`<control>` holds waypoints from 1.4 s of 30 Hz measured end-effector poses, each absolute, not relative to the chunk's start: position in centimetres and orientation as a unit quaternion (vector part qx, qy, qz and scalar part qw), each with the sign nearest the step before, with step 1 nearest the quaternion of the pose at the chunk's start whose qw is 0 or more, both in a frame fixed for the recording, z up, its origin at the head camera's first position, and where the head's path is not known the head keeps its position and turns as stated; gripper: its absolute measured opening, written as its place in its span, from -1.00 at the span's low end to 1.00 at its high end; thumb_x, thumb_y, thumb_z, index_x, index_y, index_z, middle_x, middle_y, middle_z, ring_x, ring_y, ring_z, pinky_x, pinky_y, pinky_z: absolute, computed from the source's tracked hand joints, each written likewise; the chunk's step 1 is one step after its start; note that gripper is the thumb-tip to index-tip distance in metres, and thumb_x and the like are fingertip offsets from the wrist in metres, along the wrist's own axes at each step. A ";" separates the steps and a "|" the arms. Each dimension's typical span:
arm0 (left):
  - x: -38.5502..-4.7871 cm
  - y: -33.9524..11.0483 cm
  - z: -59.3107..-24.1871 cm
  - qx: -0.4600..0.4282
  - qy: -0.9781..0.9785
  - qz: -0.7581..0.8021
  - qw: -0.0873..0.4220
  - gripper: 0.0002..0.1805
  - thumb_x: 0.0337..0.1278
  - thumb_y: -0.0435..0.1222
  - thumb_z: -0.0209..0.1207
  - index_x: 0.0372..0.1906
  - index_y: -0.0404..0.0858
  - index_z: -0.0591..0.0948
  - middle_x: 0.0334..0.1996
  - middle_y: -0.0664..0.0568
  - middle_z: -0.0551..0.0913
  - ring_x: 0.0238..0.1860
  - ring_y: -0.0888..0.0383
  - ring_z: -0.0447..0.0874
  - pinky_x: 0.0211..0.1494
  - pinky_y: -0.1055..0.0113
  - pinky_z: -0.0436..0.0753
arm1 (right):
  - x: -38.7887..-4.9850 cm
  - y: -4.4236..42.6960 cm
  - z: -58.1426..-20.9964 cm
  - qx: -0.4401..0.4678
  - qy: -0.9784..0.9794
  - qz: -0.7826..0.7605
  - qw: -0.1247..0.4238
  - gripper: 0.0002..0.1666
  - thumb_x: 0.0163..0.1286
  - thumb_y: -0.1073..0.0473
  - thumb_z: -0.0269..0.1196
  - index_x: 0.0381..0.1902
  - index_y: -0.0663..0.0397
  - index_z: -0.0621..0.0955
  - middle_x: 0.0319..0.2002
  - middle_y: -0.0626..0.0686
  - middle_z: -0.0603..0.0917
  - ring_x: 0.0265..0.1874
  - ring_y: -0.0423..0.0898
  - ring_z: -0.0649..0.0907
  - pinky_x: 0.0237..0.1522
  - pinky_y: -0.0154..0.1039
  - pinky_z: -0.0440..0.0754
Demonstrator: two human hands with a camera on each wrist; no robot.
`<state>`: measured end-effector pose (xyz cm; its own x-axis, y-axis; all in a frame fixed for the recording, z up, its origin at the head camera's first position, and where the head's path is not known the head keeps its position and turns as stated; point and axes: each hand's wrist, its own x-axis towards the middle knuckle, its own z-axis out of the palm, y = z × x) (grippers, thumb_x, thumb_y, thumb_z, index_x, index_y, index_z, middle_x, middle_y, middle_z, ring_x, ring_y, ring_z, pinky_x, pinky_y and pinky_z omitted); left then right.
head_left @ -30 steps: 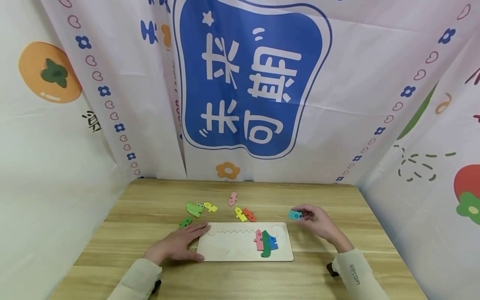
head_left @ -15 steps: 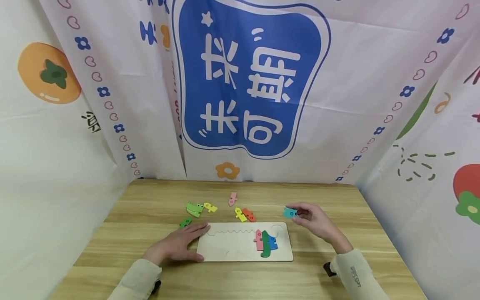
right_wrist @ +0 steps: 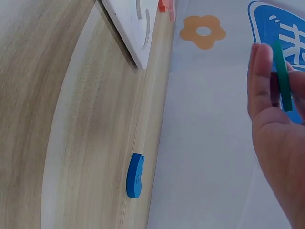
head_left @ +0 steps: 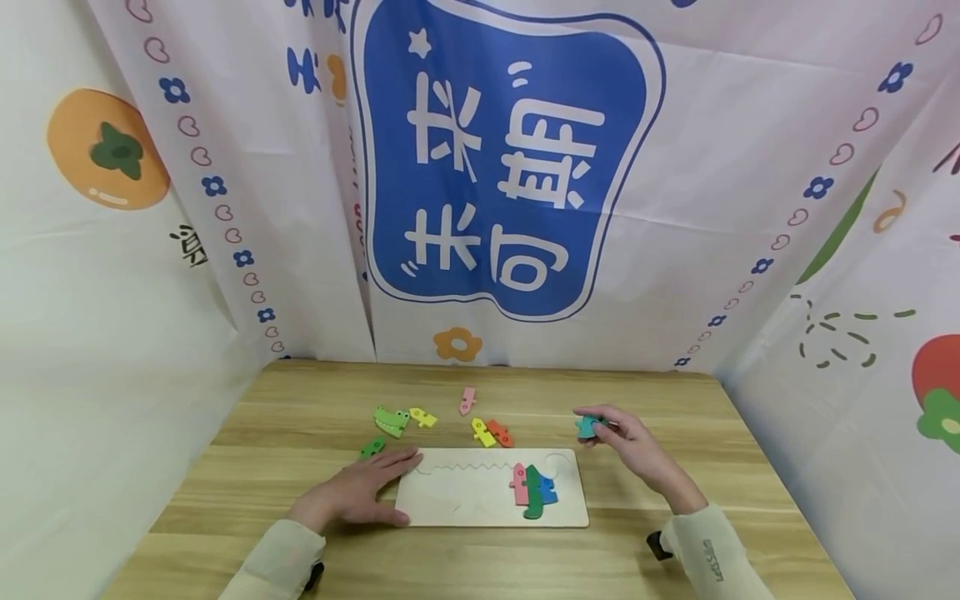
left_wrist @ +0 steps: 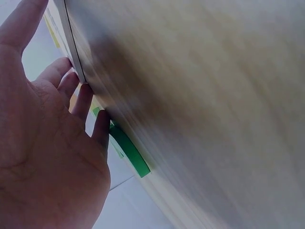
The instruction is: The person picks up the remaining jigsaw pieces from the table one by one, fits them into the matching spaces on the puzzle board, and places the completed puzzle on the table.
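The right hand point(head_left: 637, 446) pinches a teal piece point(head_left: 586, 427) between thumb and fingers, beyond the board's right back corner. In the right wrist view that piece point(right_wrist: 282, 76) is seen edge-on in the fingers, off the table. The left hand point(head_left: 358, 490) rests with spread, fairly straight fingers on the left end of the pale board point(head_left: 457, 500); in the left wrist view its fingertips point(left_wrist: 85, 88) touch the board's edge. On the board's right part lie a pink piece point(head_left: 520, 485), a dark green piece point(head_left: 533, 493) and a blue piece point(head_left: 549, 492).
Behind the board lie a green crocodile head point(head_left: 391, 421), two yellow pieces point(head_left: 423, 417) point(head_left: 482, 432), an orange piece point(head_left: 499, 432) and a pink piece point(head_left: 467, 401). A green piece point(head_left: 372, 447) lies by the left fingers. A curved blue piece point(right_wrist: 135, 175) shows in the right wrist view.
The right hand first shifted slightly left with the teal piece, which has since turned in its fingers. The left hand has stayed on the board.
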<state>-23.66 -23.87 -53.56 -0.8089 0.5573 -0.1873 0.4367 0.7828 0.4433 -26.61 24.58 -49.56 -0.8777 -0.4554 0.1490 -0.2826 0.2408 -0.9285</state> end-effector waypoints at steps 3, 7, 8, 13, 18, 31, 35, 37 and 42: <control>-23.6 -23.9 -53.6 0.266 0.931 0.192 0.157 0.11 0.09 0.35 0.32 0.65 -0.06 0.19 0.65 -0.04 0.17 0.62 -0.35 0.04 0.51 -0.46 0.16 | -26.5 24.5 -49.7 -0.237 0.782 -0.573 0.068 -0.56 0.68 0.25 0.01 0.40 0.27 0.47 -0.02 0.35 0.57 -0.15 -0.04 0.72 -0.03 -0.18 0.77; -23.6 -23.9 -53.7 0.264 0.932 0.192 0.157 0.11 0.09 0.35 0.32 0.65 -0.05 0.19 0.65 -0.03 0.17 0.62 -0.34 0.04 0.51 -0.45 0.16 | -26.5 24.4 -49.7 -0.231 0.785 -0.572 0.056 -0.58 0.65 0.30 0.05 0.38 0.25 0.49 -0.05 0.33 0.58 -0.20 -0.11 0.69 -0.10 -0.19 0.76; -23.6 -23.9 -53.7 0.263 0.932 0.193 0.156 0.11 0.09 0.34 0.32 0.65 -0.05 0.19 0.64 -0.03 0.17 0.62 -0.34 0.05 0.51 -0.46 0.17 | -26.5 24.3 -49.8 -0.229 0.788 -0.569 0.054 -0.58 0.65 0.29 0.05 0.37 0.24 0.50 -0.04 0.32 0.59 -0.19 -0.11 0.69 -0.08 -0.21 0.75; -23.4 -24.1 -54.0 0.257 0.935 0.189 0.157 0.11 0.08 0.36 0.32 0.65 -0.01 0.20 0.65 -0.01 0.17 0.62 -0.31 0.05 0.52 -0.44 0.18 | -26.4 24.4 -50.1 -0.221 0.795 -0.562 0.054 -0.58 0.67 0.26 0.03 0.39 0.20 0.51 0.01 0.28 0.55 -0.12 0.05 0.69 -0.03 -0.28 0.74; -23.3 -24.1 -53.9 0.254 0.936 0.187 0.157 0.10 0.08 0.35 0.32 0.65 0.00 0.19 0.65 0.00 0.17 0.63 -0.31 0.04 0.53 -0.43 0.16 | -26.5 24.4 -50.3 -0.226 0.795 -0.560 0.047 -0.55 0.65 0.28 0.07 0.42 0.23 0.48 -0.01 0.29 0.54 -0.17 0.08 0.67 -0.12 -0.29 0.74; -23.3 -24.2 -53.8 0.270 0.931 0.192 0.153 0.12 0.11 0.35 0.30 0.65 -0.07 0.18 0.65 -0.02 0.15 0.63 -0.28 0.05 0.54 -0.43 0.15 | -26.7 24.5 -50.8 -0.155 0.814 -0.560 0.025 -0.58 0.58 0.12 0.22 0.29 0.16 0.60 -0.08 0.22 0.68 -0.18 0.05 0.74 -0.05 -0.10 0.78; -23.4 -24.2 -53.9 0.270 0.930 0.193 0.155 0.11 0.12 0.35 0.30 0.65 -0.07 0.17 0.66 -0.02 0.14 0.63 -0.29 0.03 0.53 -0.44 0.15 | -26.7 24.4 -50.8 -0.175 0.789 -0.588 0.034 -0.53 0.61 0.22 0.16 0.39 0.23 0.49 -0.05 0.31 0.64 -0.15 0.12 0.80 0.01 0.05 0.77; -23.5 -24.2 -54.0 0.272 0.930 0.194 0.155 0.11 0.13 0.34 0.30 0.66 -0.07 0.17 0.66 -0.02 0.14 0.63 -0.29 0.03 0.53 -0.44 0.14 | -26.7 24.5 -50.8 -0.183 0.784 -0.592 0.029 -0.50 0.59 0.28 0.17 0.42 0.24 0.45 -0.02 0.30 0.59 -0.17 0.07 0.80 -0.02 0.04 0.78; -23.8 -24.1 -54.0 0.273 0.929 0.196 0.155 0.11 0.13 0.34 0.29 0.66 -0.06 0.16 0.66 -0.01 0.12 0.64 -0.29 0.02 0.54 -0.44 0.13 | -26.6 24.4 -50.7 -0.184 0.780 -0.598 0.024 -0.48 0.50 0.35 0.25 0.38 0.23 0.47 0.04 0.29 0.52 -0.19 0.04 0.81 -0.05 0.01 0.79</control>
<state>-23.77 -24.15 -54.04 -0.8027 0.5681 -0.1814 0.4465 0.7741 0.4488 -26.56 24.39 -50.68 -0.9313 -0.3153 0.1824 -0.2577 0.2165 -0.9417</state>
